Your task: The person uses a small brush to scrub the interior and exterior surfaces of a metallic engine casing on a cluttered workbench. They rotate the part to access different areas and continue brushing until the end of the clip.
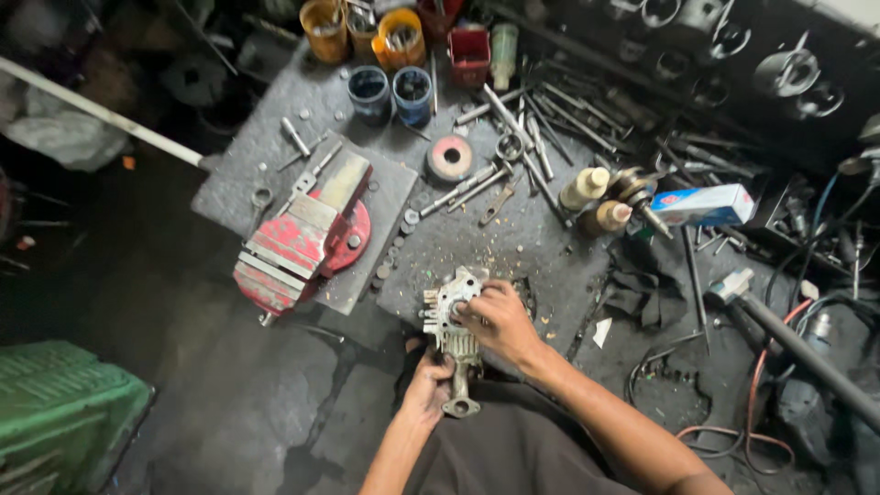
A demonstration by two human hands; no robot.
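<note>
A grey cast-metal engine part with a finned round head and a flanged stem stands upright at the near edge of the workbench. My left hand grips its lower stem from the left. My right hand rests on the round head, fingers pressed at the central opening. Whether the fingers hold a small piece there is hidden.
A red bench vise sits to the left. Wrenches and sockets are scattered at the back, with several cups, two small bottles, a blue-white box, a hammer. A green crate lies lower left.
</note>
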